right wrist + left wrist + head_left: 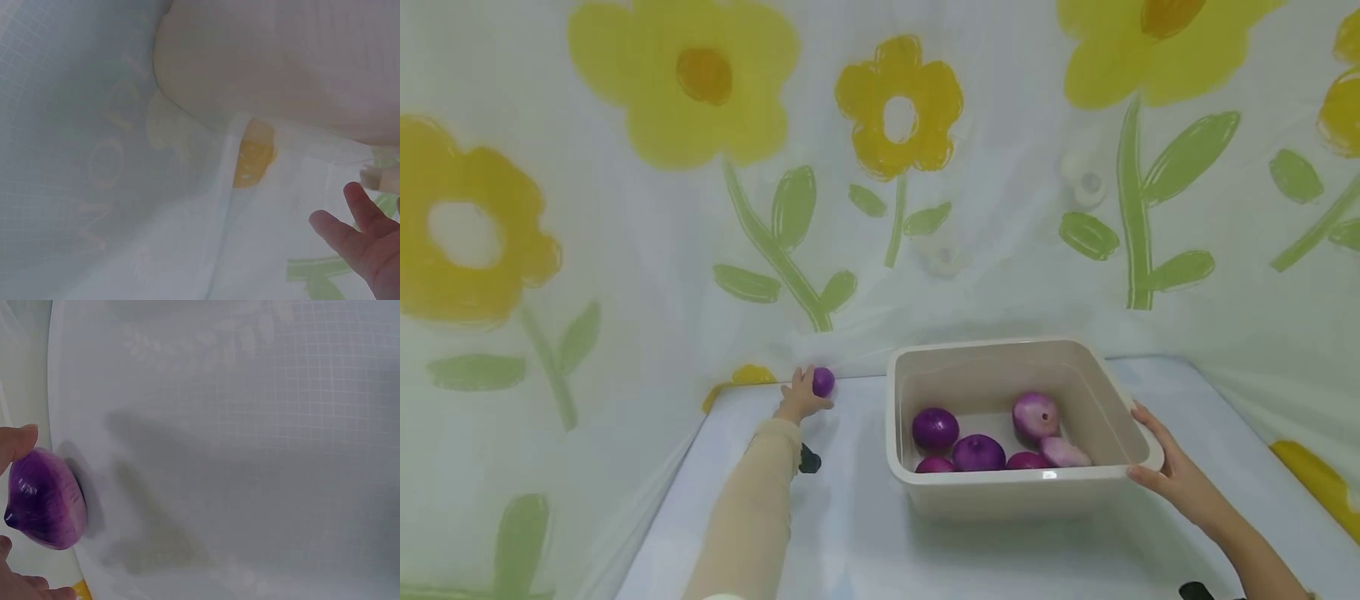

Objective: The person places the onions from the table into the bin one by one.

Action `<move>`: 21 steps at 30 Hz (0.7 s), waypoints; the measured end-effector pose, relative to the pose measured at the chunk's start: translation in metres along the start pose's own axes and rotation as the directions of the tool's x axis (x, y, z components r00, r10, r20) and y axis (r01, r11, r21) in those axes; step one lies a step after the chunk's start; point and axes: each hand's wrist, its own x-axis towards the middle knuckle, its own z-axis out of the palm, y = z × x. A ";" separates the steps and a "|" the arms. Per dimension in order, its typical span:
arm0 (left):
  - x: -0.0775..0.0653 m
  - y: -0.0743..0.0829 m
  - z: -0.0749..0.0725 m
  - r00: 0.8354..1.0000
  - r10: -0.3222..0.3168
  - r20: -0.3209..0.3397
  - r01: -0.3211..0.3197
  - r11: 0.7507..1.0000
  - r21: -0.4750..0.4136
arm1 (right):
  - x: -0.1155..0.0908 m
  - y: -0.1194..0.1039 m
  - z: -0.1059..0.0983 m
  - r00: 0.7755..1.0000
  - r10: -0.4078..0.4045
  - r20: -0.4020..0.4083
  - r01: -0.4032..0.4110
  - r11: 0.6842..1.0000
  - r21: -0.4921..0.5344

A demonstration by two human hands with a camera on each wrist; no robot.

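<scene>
At the far left edge of the table, my left hand reaches round a purple onion with its fingers spread. In the left wrist view the thumb is right at the onion's upper side, while the other fingers stand apart below it. My right hand holds the front right corner of a beige plastic tub, thumb over the rim. Its lower fingers show outstretched in the right wrist view. Inside the tub lie several onions, among them a dark purple onion and a paler onion.
The tub stands on a white-covered table, right of centre. A white curtain with yellow flowers hangs close behind the table's back edge and along its left side.
</scene>
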 end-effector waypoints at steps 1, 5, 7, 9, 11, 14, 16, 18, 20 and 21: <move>0.001 0.000 0.002 1.000 -0.004 -0.007 0.004 1.000 -0.003 | 0.000 0.001 0.000 1.000 -0.012 -0.002 0.012 1.000 0.006; 0.008 -0.002 0.010 1.000 -0.009 -0.014 0.009 1.000 0.008 | -0.001 0.004 0.002 0.998 -0.067 -0.012 0.068 0.997 0.033; 0.010 -0.003 0.013 1.000 0.005 -0.018 -0.005 1.000 0.007 | -0.003 0.006 0.003 0.995 -0.095 -0.022 0.096 0.995 0.042; 0.013 -0.005 0.017 0.999 0.027 -0.024 -0.026 1.000 0.014 | -0.005 0.007 0.004 0.995 -0.101 -0.025 0.102 0.994 0.038; 0.015 -0.006 0.020 0.998 0.048 -0.047 -0.047 0.999 0.013 | -0.005 0.008 0.005 0.995 -0.097 -0.027 0.098 0.995 0.033; 0.019 -0.008 0.023 0.992 0.067 -0.103 -0.064 0.997 0.030 | -0.003 0.011 0.005 0.995 -0.089 -0.032 0.090 0.996 0.020; 0.020 -0.008 0.025 0.989 0.064 -0.135 -0.060 0.998 0.032 | -0.002 0.012 0.004 0.996 -0.086 -0.036 0.087 0.996 0.014; 0.020 -0.008 0.027 0.989 0.058 -0.138 -0.056 0.998 0.018 | -0.003 0.011 0.002 0.996 -0.078 -0.037 0.079 0.997 0.010; 0.018 -0.008 0.028 0.993 0.050 -0.110 -0.052 0.999 -0.014 | -0.003 0.011 0.003 0.997 -0.065 -0.032 0.066 0.998 0.020; 0.016 -0.008 0.028 0.995 0.050 -0.088 -0.052 0.998 -0.020 | -0.004 0.010 0.003 0.998 -0.059 -0.029 0.060 0.998 0.023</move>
